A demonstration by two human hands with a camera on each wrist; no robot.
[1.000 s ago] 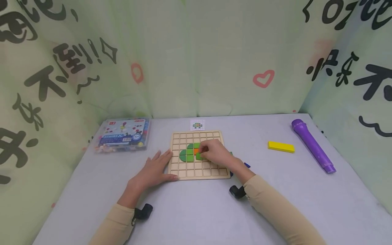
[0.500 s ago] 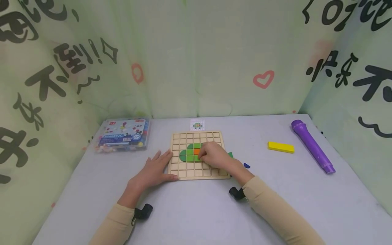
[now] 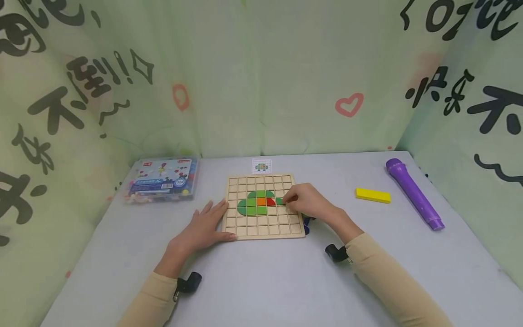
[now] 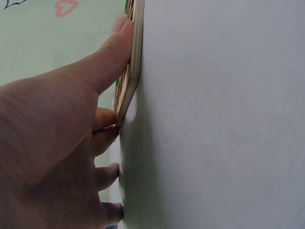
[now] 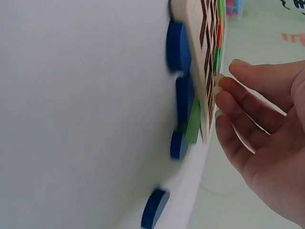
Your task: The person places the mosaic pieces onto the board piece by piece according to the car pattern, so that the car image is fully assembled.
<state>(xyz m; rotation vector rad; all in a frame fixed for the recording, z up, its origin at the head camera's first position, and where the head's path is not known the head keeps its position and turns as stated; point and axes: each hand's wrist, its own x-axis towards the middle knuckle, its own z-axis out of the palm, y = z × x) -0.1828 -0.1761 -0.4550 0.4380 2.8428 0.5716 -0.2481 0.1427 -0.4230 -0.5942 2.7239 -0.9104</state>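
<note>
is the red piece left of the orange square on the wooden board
No, in the head view the red piece sits just right of the orange square on the wooden board.

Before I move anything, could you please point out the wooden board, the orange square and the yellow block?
Wooden board [image 3: 252,231]: head view, a bare cell in its near row.
Orange square [image 3: 261,201]: head view, middle of its top face.
Yellow block [image 3: 372,195]: head view, middle of its top face.
</note>
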